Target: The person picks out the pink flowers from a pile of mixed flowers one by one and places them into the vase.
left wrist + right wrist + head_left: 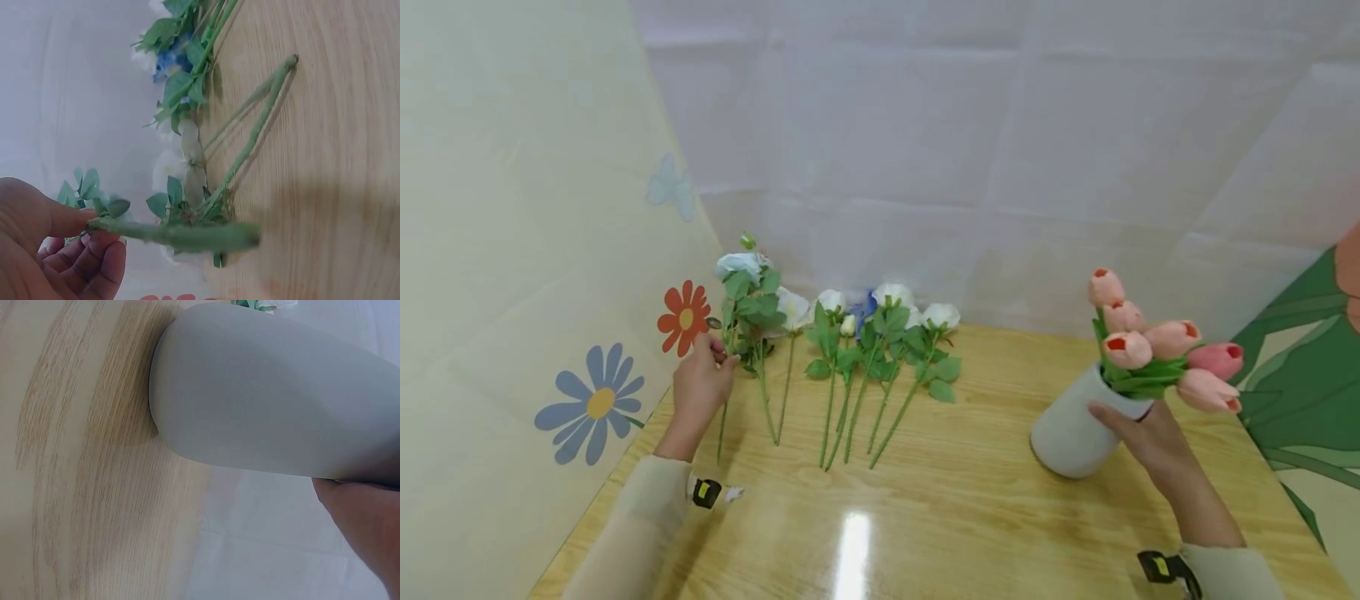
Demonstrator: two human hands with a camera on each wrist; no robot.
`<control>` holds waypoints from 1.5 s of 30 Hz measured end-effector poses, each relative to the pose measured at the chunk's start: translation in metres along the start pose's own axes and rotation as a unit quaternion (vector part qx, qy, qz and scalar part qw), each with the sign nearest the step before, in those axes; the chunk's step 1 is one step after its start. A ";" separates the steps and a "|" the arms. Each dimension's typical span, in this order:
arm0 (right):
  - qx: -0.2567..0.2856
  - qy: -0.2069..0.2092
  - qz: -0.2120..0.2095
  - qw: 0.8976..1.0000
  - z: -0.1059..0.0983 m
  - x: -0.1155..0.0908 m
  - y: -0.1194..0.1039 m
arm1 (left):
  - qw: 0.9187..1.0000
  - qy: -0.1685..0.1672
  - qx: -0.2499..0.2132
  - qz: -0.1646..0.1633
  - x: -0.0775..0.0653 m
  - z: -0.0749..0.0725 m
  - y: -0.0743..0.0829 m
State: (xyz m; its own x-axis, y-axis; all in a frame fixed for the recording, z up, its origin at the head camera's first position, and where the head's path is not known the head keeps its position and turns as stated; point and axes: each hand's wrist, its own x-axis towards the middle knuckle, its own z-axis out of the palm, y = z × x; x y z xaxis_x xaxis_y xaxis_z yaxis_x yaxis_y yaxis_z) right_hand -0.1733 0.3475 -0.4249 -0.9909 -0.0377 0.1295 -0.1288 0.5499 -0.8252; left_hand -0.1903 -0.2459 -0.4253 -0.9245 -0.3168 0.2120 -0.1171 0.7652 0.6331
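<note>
My left hand (703, 375) pinches a green flower stem (181, 237) between thumb and fingers, at the left of the table. The stem's cut end points toward the left wrist camera, and leaves show behind the fingers. In the head view it runs up into leaves below a pale blue-white bloom (741, 265). My right hand (1150, 442) grips a white vase (1071, 429) near its rim, thumb across the front; the other fingers are mostly hidden behind it. Several pink tulips (1150, 346) stand in the vase, which leans right in the head view.
Several white roses (893, 295) on green stems lie side by side along the back of the wooden table (955, 517), with a blue flower (865, 310) among them. Pale cloth (887, 125) hangs behind. Printed flowers (598, 404) decorate the left-hand panel.
</note>
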 end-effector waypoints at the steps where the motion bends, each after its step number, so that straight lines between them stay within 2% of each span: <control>1: 0.003 0.000 -0.002 1.000 0.000 0.000 0.000 | 1.000 -0.003 -0.001 0.005 0.000 0.002 0.001; 5: 0.011 0.002 -0.006 1.000 0.000 -0.001 0.000 | 0.999 -0.020 -0.006 0.026 -0.001 0.016 0.006; 13: 0.005 0.000 0.010 1.000 0.000 -0.002 0.000 | 0.996 -0.060 -0.016 0.059 -0.009 0.054 0.023; 17: 0.008 0.000 0.012 1.000 -0.001 -0.002 0.000 | 0.991 -0.106 0.001 0.077 -0.010 0.070 0.031; 20: 0.013 0.000 0.000 1.000 -0.002 -0.002 0.001 | 0.985 -0.158 0.008 0.073 -0.006 0.077 0.032; 23: 0.014 0.000 -0.011 1.000 -0.003 -0.002 0.001 | 0.976 -0.204 -0.003 0.079 -0.002 0.082 0.026; 26: 0.012 0.000 -0.013 1.000 -0.003 -0.001 0.000 | 0.969 -0.231 -0.013 0.088 0.003 0.081 0.016; 28: 0.013 0.001 -0.015 1.000 -0.003 -0.001 -0.001 | 0.969 -0.232 -0.001 0.088 0.006 0.078 0.010; 30: 0.013 0.002 -0.017 1.000 -0.004 0.000 -0.001 | 0.972 -0.224 0.014 0.075 0.010 0.072 0.004; 33: 0.014 0.003 -0.018 1.000 -0.005 0.001 -0.002 | 0.975 -0.207 0.072 0.043 0.017 0.065 -0.003; 35: 0.013 0.001 -0.015 1.000 -0.005 0.002 -0.002 | 0.972 -0.205 0.111 0.018 0.021 0.062 -0.007; 38: 0.011 -0.001 -0.007 1.000 -0.005 0.001 -0.001 | 0.964 -0.215 0.155 -0.005 0.024 0.061 -0.011; 41: 0.009 -0.004 0.002 1.000 -0.003 0.000 -0.001 | 0.962 -0.215 0.168 -0.016 0.026 0.061 -0.015; 45: 0.006 -0.007 0.008 1.000 -0.001 -0.001 -0.001 | 0.969 -0.183 0.166 -0.028 0.028 0.053 -0.017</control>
State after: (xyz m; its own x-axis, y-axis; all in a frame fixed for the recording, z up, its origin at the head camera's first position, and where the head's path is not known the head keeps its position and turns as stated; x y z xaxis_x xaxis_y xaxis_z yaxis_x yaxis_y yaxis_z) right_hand -0.1725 0.3481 -0.4239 -0.9932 -0.0407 0.1094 -0.1140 0.5407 -0.8334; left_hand -0.2337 -0.2382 -0.4698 -0.9728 -0.1899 -0.1324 -0.2251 0.9100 0.3482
